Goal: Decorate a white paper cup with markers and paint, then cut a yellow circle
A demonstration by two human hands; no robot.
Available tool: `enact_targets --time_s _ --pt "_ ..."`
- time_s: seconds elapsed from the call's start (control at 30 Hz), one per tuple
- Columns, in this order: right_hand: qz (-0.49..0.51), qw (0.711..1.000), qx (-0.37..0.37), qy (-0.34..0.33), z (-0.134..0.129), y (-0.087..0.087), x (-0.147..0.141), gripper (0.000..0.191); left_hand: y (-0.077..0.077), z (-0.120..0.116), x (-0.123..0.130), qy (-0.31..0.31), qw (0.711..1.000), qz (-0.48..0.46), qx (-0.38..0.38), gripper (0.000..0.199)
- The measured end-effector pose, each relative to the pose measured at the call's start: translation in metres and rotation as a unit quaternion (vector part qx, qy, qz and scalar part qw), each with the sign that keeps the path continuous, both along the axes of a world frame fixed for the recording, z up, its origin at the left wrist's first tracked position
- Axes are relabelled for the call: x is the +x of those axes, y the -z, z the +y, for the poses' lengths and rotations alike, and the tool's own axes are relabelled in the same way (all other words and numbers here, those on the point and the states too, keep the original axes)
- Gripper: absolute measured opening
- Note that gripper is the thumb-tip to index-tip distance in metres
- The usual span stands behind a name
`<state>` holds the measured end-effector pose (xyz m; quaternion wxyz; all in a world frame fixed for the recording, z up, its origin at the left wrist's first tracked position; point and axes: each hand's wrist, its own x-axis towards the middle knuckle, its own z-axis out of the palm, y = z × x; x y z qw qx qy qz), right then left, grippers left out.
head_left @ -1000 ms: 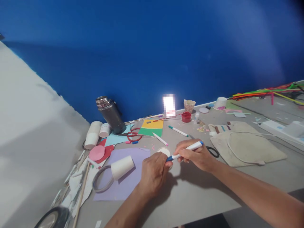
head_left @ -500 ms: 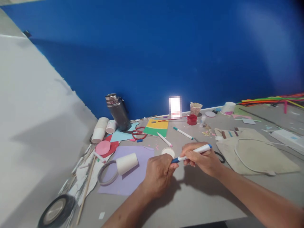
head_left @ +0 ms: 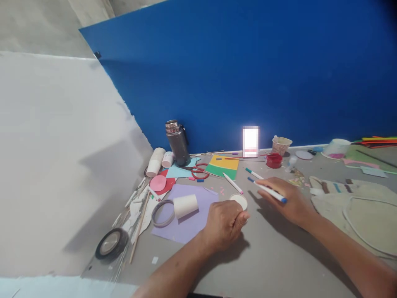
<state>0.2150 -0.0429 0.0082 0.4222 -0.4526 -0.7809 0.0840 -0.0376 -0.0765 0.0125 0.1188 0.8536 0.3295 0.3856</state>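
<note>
My right hand [head_left: 281, 196] grips a white marker [head_left: 268, 190] with blue ends, holding it tilted above the table. My left hand [head_left: 225, 223] is closed, thumb at the side, back turned up; whatever its fingers hold, if anything, is hidden. Just beyond the left knuckles is a white round lid [head_left: 238, 200], partly covered by that hand. A pink-ended marker [head_left: 232, 183] and a teal-ended marker [head_left: 253, 173] lie farther off. Left of my left hand, a white paper cup [head_left: 186, 206] lies on its side on a purple sheet [head_left: 205, 207], touching a grey tape roll [head_left: 153, 215].
A dark metal flask [head_left: 178, 145] stands by the blue board. Red-handled scissors [head_left: 200, 170] and a yellow-green card [head_left: 223, 166] lie near it. Black tape [head_left: 111, 244] is at left. A patterned paper cup [head_left: 281, 146] stands at the back; a beige cloth bag [head_left: 328, 203] lies right.
My right hand has drawn the marker away from my left hand, off to the right. The whole view has swung left, so the table things appear farther right.
</note>
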Motion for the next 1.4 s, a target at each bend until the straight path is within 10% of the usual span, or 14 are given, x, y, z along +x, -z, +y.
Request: enact_targets --time_s 0.23,0.57,1.07,1.4 --pt "-0.292 0.95 -0.111 0.005 0.01 0.013 -0.009 0.036 0.001 0.004 -0.002 0.008 0.998 -0.017 0.062 0.045" --pt "-0.254 0.909 -0.233 0.235 0.043 -0.009 0.026 0.024 0.002 0.009 -0.007 -0.006 0.997 0.003 0.077 0.048" --pt "-0.271 0.879 -0.346 0.186 0.066 -0.014 0.005 0.037 -0.005 0.009 -0.005 -0.026 0.994 -0.009 0.105 0.047" --pt "-0.126 0.94 -0.308 0.075 0.043 -0.03 0.011 0.02 0.0 0.01 -0.006 -0.069 0.99 -0.068 0.1 0.021"
